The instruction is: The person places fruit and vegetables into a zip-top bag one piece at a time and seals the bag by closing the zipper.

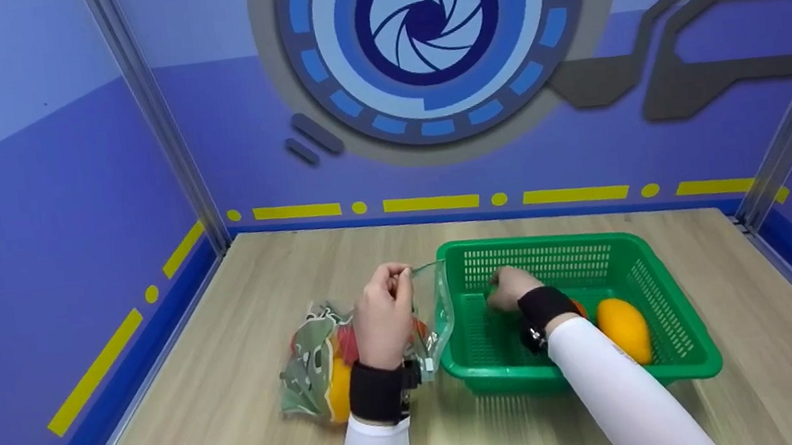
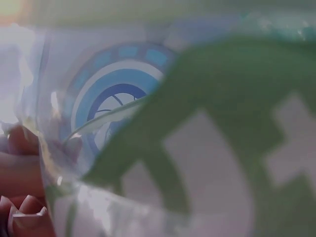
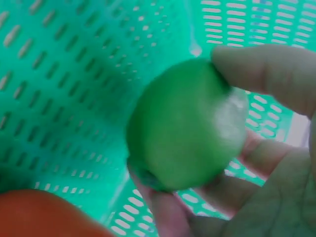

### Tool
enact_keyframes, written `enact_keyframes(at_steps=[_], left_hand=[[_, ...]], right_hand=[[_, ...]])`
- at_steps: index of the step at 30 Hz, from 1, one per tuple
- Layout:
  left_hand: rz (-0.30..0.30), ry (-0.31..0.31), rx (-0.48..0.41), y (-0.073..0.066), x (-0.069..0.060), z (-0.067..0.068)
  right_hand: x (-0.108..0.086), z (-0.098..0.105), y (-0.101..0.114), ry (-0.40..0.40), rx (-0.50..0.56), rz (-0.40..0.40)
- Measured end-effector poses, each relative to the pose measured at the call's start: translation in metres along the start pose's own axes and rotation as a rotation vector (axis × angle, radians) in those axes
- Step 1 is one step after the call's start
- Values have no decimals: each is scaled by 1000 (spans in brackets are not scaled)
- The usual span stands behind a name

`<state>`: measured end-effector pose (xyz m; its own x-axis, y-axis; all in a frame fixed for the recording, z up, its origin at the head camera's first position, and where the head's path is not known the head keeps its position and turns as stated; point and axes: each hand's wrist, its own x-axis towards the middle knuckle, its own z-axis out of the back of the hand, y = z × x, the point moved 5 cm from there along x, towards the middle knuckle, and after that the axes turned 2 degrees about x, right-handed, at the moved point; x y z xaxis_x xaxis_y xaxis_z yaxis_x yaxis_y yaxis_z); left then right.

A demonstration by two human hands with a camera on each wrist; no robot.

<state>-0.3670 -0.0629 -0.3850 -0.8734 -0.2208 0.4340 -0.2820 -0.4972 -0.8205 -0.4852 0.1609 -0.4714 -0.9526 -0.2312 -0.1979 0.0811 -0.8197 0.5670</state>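
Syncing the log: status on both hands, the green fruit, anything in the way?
Left hand pinching edge of plastic bag. Right hand gripping green fruit, inside green basket. Basket's left wall between fruit and bag.

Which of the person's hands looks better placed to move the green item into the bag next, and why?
Probably the right hand: it grips the green item inside the basket, while the left hand pinches the edge of the bag.

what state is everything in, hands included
Bag: edge held up
Bagged fruit: inside, partly hidden
Basket: upright, open-topped
Green fruit: gripped, within basket
Yellow fruit: lying in basket
Orange-red fruit: in basket, partly hidden
Left hand: pinching bag
Right hand: gripping green fruit
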Motion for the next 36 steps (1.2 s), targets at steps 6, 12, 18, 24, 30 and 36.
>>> enact_keyframes(at_steps=[6,12,18,24,30,36], left_hand=[[11,8,-1,-1,0,-1],[9,4,7,-1,0,-1],[-4,-6,12,-3,0,0],[9,-3,2,-3,0,0],[5,-14,10,-2,1,0],[7,-16,15,-1,2,0]], right_hand=[[-3,14,7,-119,104,26],[-14,29,13,-213,270,71],[-31,36,20,-293,403,127],[-45,34,27,-343,553,135],[-59,30,36,-385,642,177],[-68,22,42,-360,688,202]])
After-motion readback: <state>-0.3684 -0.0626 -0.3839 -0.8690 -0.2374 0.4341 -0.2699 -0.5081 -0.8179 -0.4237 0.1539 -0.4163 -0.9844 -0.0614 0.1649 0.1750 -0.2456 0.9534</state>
